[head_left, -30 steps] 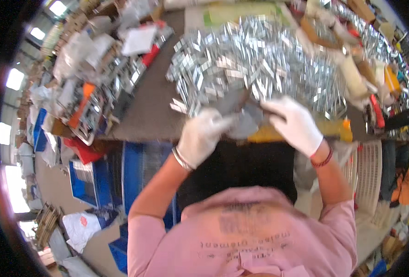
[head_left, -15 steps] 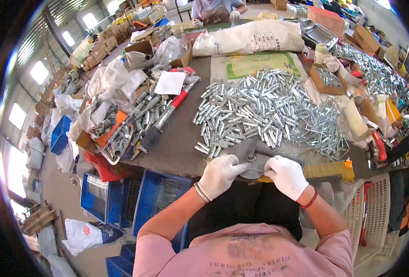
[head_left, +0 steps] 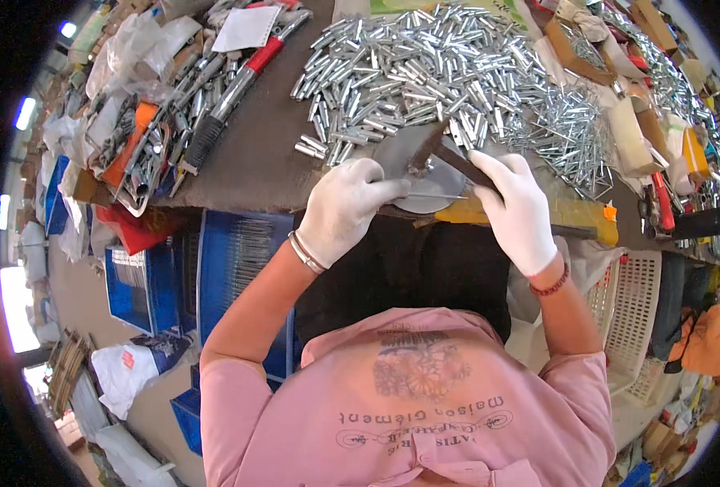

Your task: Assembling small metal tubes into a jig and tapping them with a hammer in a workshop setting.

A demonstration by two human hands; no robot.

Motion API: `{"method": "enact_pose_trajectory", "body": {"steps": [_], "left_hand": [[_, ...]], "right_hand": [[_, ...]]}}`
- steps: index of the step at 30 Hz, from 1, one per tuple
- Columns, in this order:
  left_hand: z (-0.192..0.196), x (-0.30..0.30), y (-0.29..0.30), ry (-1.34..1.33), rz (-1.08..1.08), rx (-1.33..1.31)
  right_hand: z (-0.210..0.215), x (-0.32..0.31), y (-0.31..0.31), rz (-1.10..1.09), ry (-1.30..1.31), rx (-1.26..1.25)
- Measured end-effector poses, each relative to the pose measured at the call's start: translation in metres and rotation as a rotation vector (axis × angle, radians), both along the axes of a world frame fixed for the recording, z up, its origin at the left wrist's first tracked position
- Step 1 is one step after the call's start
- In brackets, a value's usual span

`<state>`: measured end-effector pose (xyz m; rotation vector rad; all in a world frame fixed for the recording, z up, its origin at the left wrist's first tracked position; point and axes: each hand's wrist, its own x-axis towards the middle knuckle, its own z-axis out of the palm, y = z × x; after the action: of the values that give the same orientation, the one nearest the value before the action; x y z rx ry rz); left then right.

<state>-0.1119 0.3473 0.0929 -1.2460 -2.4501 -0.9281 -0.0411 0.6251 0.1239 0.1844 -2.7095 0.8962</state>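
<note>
At the front edge of the bench, my gloved left hand [head_left: 348, 203] pinches a thin metal pin [head_left: 437, 196] that lies over a grey metal plate [head_left: 415, 203]. My gloved right hand [head_left: 518, 207] is closed round the handle of a dark hammer [head_left: 459, 165]. The hammer's head is above the plate, beside a small metal lump. Just beyond the plate spreads a big pile of shiny metal tubes [head_left: 425, 77], with thinner pins and nails [head_left: 571, 146] heaped at its right.
Tools and plastic bags crowd the bench's left side, near a red-and-black bar tool [head_left: 242, 81]. Blue crates [head_left: 238, 268] stand below the left edge, a white basket [head_left: 632, 300] below the right. An open carton [head_left: 636, 134] stands right of the pile.
My right hand has left the pin's end and taken hold of the hammer, which lay on the plate. My left hand keeps the pin. The view has tilted down.
</note>
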Motion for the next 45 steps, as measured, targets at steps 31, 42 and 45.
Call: {"method": "enact_pose_trajectory", "body": {"steps": [31, 42, 45], "left_hand": [[-0.01, 0.029, 0.005, -0.142, 0.277, 0.295], [-0.002, 0.08, 0.025, -1.191, 0.466, 0.783], [0.005, 0.083, 0.019, -1.166, 0.446, 0.822]], "right_hand": [[-0.022, 0.031, -0.038, 0.197, -0.537, -0.397], [-0.013, 0.045, -0.067, 0.082, -0.873, -0.792], [-0.011, 0.052, -0.077, 0.111, -0.761, -0.642]]}}
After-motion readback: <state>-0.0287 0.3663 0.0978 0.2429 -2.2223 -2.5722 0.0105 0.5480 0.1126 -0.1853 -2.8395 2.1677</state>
